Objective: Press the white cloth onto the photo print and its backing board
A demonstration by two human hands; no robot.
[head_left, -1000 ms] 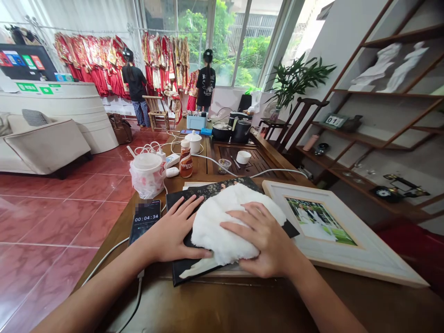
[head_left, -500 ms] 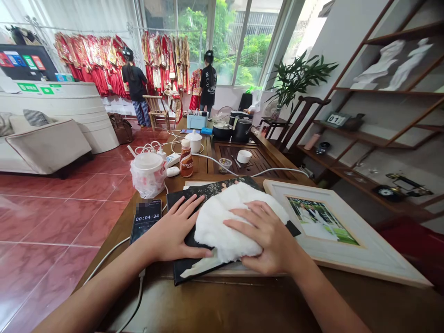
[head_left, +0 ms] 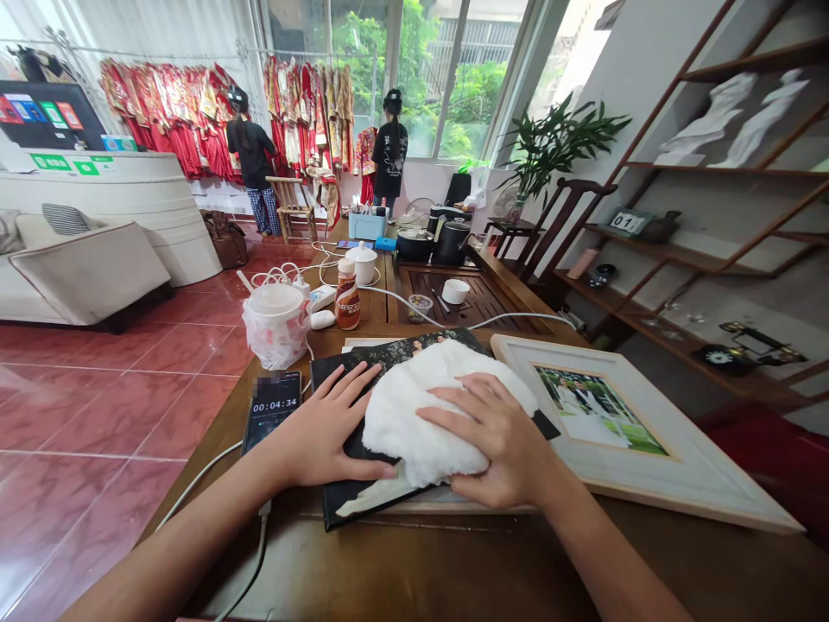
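A white fluffy cloth [head_left: 405,415] is bunched on a black photo panel [head_left: 346,505] that lies at a slant on the wooden table. My right hand [head_left: 496,436] is curled over the cloth's right side, fingers on top and thumb at its lower edge. Flat on the panel's left part rests my left hand [head_left: 333,432], its fingers spread and its thumb touching the cloth's pale, flat end. Most of the panel's picture is hidden under the cloth and hands. Right of the panel lies a pale framed wedding photo [head_left: 602,410].
A phone [head_left: 275,410] with a cable lies left of my left hand. Beyond it stand a plastic-wrapped tub [head_left: 277,324] and a brown bottle [head_left: 347,296]. A white cable [head_left: 414,307] crosses the table before a tea tray [head_left: 498,304]. Two people stand near clothes racks.
My hands, the cloth and the panel look the same as before. In the background, the person near the window has turned slightly.
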